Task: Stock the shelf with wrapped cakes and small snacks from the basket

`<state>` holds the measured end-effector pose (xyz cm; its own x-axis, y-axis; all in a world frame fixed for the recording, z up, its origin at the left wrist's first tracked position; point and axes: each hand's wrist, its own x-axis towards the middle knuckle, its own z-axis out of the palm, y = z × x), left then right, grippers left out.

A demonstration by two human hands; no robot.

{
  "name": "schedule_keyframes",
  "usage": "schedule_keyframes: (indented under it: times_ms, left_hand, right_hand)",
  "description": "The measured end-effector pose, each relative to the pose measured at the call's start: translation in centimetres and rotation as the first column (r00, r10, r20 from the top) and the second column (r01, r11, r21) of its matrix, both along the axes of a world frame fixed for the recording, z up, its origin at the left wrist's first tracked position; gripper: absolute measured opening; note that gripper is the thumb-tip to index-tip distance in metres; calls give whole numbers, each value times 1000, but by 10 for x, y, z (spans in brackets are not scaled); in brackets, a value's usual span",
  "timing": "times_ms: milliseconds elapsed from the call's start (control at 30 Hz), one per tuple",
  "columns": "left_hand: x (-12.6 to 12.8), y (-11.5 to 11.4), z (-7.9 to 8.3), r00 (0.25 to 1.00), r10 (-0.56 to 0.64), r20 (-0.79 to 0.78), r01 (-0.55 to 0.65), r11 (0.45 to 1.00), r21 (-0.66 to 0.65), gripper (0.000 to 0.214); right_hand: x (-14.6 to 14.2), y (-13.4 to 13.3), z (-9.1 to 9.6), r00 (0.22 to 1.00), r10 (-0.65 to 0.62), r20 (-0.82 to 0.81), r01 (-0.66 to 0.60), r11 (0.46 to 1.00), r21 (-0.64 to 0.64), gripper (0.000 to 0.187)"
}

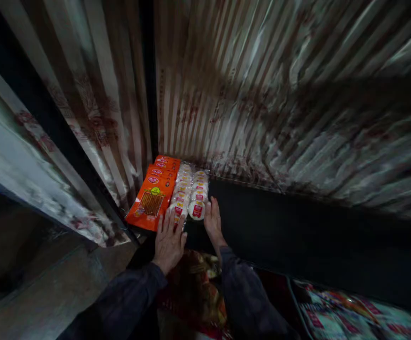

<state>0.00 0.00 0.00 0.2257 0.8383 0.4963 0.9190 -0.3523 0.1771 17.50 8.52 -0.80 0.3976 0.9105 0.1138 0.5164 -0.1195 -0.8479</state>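
In the head view, a black shelf [297, 226] stretches from the left corner toward the lower right, its back edge against a striped sheet [248, 94] and its left end by dark posts [149, 71]. Open room lies right of the right hand [213, 219]; on the left, the orange packets [152, 200] crowd the end, overlapping in a row.

Beside them stand two overlapping rows of clear packs [199, 193], holding round white pieces with red and yellow labels. The left hand [170, 241] lies palm down over the near end of the closer row, fingers straight and slightly spread, gripping nothing. The right hand's fingers are extended just beside the farther row; contact is unclear.

Below the near edge, a container [294, 302] holds white-and-red packets [354, 309].
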Motion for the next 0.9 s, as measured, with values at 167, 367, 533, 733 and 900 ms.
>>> schedule_keyframes:
  times_ms: [167,367,533,733,900]
  left_hand:
    - [5,3,-8,1000,18,8,-18,1000,4,61]
    - [7,3,-10,999,34,29,-35,999,38,58]
    - [9,6,-6,999,29,30,-31,998,50,60]
    - [10,14,-11,999,38,27,-39,998,41,58]
    - [11,14,-7,999,32,37,-34,998,49,56]
  right_hand:
    - [-5,5,-17,998,52,44,-53,998,21,92]
    - [-3,7,-24,995,78,63,-80,996,31,88]
    - [6,21,-13,999,23,-22,-22,999,48,93]
    - [3,34,-9,992,58,-114,-56,998,28,99]
    - [9,38,-6,994,39,-102,-40,999,-5,103]
